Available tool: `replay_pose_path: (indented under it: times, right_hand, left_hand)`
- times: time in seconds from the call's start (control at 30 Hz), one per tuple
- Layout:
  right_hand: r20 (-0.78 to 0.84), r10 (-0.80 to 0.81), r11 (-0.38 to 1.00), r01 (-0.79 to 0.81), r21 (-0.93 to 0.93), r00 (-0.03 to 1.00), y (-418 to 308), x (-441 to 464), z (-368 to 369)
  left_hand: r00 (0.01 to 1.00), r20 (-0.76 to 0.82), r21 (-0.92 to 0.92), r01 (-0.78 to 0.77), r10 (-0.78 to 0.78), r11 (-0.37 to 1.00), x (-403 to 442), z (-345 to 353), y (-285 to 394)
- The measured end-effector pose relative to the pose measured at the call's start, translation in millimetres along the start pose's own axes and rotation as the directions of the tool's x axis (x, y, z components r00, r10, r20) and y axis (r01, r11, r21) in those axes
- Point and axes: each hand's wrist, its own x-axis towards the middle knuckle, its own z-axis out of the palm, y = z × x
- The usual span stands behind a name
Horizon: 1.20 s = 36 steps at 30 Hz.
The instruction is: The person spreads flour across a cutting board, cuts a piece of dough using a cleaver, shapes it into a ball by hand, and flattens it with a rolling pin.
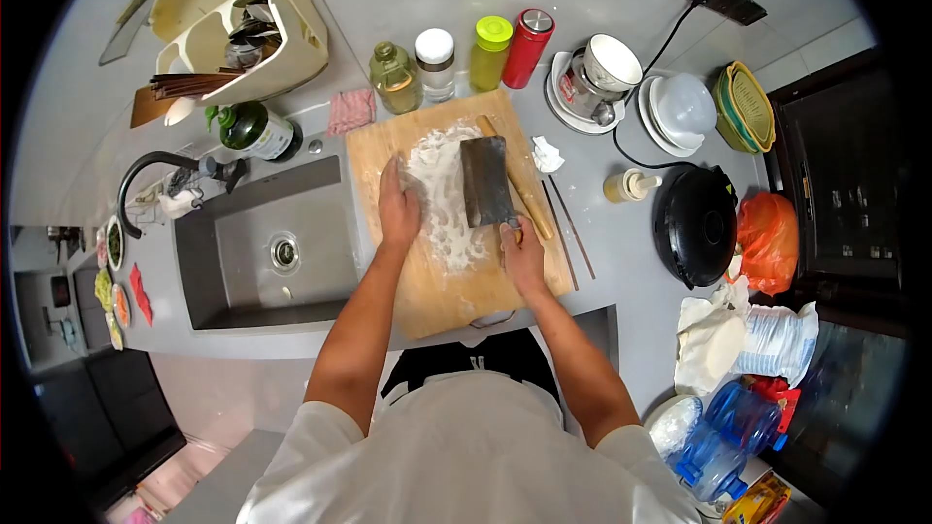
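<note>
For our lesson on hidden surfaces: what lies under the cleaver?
Flour on the wooden board shows left of the cleaver, and part of a rolling pin on its right. What the cleaver covers cannot be seen.

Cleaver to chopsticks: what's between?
The rolling pin, lying on the board, then the board's right edge. Shows in the head view.

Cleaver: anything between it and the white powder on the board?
Nothing visible: the cleaver, in the right hand, overlaps the right edge of the white powder in view. The left hand is at the powder's opposite edge; the rolling pin lies on the cleaver's other side.
</note>
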Motion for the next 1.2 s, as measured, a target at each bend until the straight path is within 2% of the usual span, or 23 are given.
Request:
replay_pose_path:
  times: [0.1,0.23,0.33,0.47,0.6,0.7,0.8,0.87,0.93,0.97,1.0,1.1,1.2]
  right_hand:
    - [-0.095,-0.071,0.987,0.057,-0.148,0.993,-17.4,-11.3,11.3]
    - [-0.059,-0.024,0.996,0.019,-0.086,0.998,-17.2,-3.7,22.7]
    - [-0.016,-0.026,0.996,0.025,-0.089,1.0,-17.2,-0.2,34.8]
    - [0.036,-0.068,0.986,0.073,-0.149,0.997,-29.9,-8.6,46.7]
    - [0.05,-0.106,0.977,0.113,-0.179,0.993,-8.3,-0.4,64.7]
    - [0.102,-0.08,0.972,0.1,-0.211,0.992,-46.8,-18.4,61.5]
    - [0.026,-0.456,0.81,0.428,-0.401,0.889,-52.1,-32.6,65.8]
    - [0.112,-0.509,0.721,0.494,-0.487,0.854,-63.1,-42.1,60.2]
    - [0.162,-0.526,0.664,0.523,-0.534,0.835,-76.4,-51.5,52.2]
    - [0.169,-0.524,0.658,0.523,-0.542,0.835,-80.8,-54.4,47.2]
    - [0.176,-0.523,0.651,0.524,-0.549,0.834,-84.3,-55.3,42.6]
    - [0.095,-0.615,0.681,0.588,-0.436,0.782,-89.9,-53.5,32.5]
    - [-0.034,-0.548,0.791,0.504,-0.346,0.836,-89.0,-53.3,30.4]
  left_hand:
    - [0.998,-0.003,-0.051,-0.062,0.062,0.997,22.4,15.7,-15.1]
    - [0.997,0.049,-0.161,-0.047,0.056,0.986,33.3,38.5,-24.8]
    - [0.994,0.064,-0.17,-0.082,0.094,0.982,30.6,51.4,-31.7]
    - [0.998,0.023,-0.44,0.055,-0.05,0.897,31.4,62.4,-42.4]
    - [0.972,0.1,-0.717,0.22,-0.214,0.661,34.3,56.6,-35.5]
    - [0.917,0.102,-0.853,0.28,-0.385,0.441,36.4,54.2,-24.9]
    - [0.812,0.103,-0.943,0.264,-0.575,0.205,38.5,55.3,-15.1]
    - [0.758,0.074,-0.984,0.16,-0.648,0.075,41.3,61.4,-21.3]
    - [0.676,0.199,-0.979,0.101,-0.71,-0.178,42.0,55.5,-15.5]
    - [0.636,0.266,-0.952,0.058,-0.724,-0.299,42.0,52.4,-12.3]
    - [0.696,0.318,-0.929,0.091,-0.644,-0.36,38.1,46.3,-8.0]
    - [0.574,0.435,-0.899,0.226,-0.694,-0.376,43.6,41.4,-11.3]
    - [0.726,0.451,-0.866,0.217,-0.519,-0.45,36.1,53.6,-44.7]
